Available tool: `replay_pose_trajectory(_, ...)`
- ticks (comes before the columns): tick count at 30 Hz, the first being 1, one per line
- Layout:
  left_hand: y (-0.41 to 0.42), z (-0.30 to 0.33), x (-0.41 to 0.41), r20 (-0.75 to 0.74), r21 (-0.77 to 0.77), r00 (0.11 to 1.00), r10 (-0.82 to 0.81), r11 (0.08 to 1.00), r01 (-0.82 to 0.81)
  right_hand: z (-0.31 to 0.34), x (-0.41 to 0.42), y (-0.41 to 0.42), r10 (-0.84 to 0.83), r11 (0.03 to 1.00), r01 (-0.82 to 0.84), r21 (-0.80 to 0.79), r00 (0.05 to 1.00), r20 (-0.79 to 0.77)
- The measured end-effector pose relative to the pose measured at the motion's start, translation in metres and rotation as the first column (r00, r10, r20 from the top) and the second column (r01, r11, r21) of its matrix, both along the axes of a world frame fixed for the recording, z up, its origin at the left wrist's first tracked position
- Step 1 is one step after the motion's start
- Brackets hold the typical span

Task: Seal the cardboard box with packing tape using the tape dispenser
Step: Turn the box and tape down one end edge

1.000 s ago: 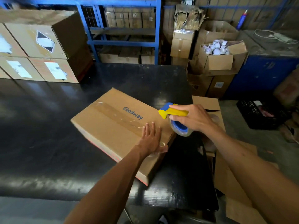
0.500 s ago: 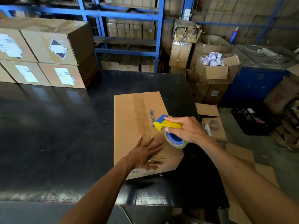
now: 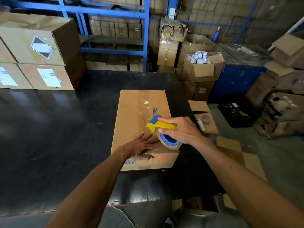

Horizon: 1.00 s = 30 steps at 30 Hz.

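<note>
A flat cardboard box [image 3: 131,116] printed with blue lettering lies lengthwise on the black table [image 3: 49,137]. A strip of clear tape [image 3: 144,102] runs along its top seam. My left hand [image 3: 143,144] rests flat on the box's near end, fingers spread over the near edge. My right hand [image 3: 179,129] grips the yellow and blue tape dispenser [image 3: 162,125], held just above the box's near right part. Its clear tape roll with a blue core [image 3: 168,140] hangs beside my left fingers.
Stacked labelled cartons [image 3: 36,55] fill the table's far left. Blue racking [image 3: 113,30] stands behind. Right of the table are open boxes [image 3: 202,66], a black crate [image 3: 238,112], a blue cabinet [image 3: 235,79] and flattened cardboard [image 3: 238,153] on the floor.
The box has turned from diagonal to lengthwise under my left hand. My right hand has kept the dispenser near the box's near right corner.
</note>
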<state>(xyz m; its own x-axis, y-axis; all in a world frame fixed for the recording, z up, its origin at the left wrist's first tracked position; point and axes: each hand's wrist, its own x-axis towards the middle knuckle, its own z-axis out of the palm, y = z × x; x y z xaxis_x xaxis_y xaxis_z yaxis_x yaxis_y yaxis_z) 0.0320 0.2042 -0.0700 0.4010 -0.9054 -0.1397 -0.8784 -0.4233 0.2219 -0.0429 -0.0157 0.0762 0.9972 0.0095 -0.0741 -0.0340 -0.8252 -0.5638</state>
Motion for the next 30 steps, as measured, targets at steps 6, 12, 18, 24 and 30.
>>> replay_pose_trajectory(6,0.000,0.013,-0.011,-0.110,-0.017,0.984,0.139,0.990,-0.142,0.012,-0.011,0.006,0.009,1.000,-0.009,0.002,0.999,0.034)
replay_pose_trajectory(12,0.010,0.059,-0.043,-0.988,0.104,-0.130,-0.086,0.259,-0.960,0.007,-0.041,-0.011,0.143,0.989,-0.148,0.004,0.962,0.231)
replay_pose_trajectory(18,0.049,0.105,-0.047,-0.838,0.288,-0.440,-0.321,0.425,-0.858,-0.008,-0.058,-0.007,0.369,0.927,-0.298,-0.226,0.832,0.415)
replay_pose_trajectory(24,0.047,0.119,-0.056,-0.915,0.291,-0.374,-0.149,0.399,-0.870,-0.035,-0.054,0.004,0.402,0.911,-0.350,-0.218,0.874,0.275)
replay_pose_trajectory(30,0.042,0.115,-0.060,-0.918,0.330,-0.376,-0.128,0.282,-0.901,-0.036,-0.050,0.013,0.339,0.930,-0.366,-0.002,0.858,0.385)
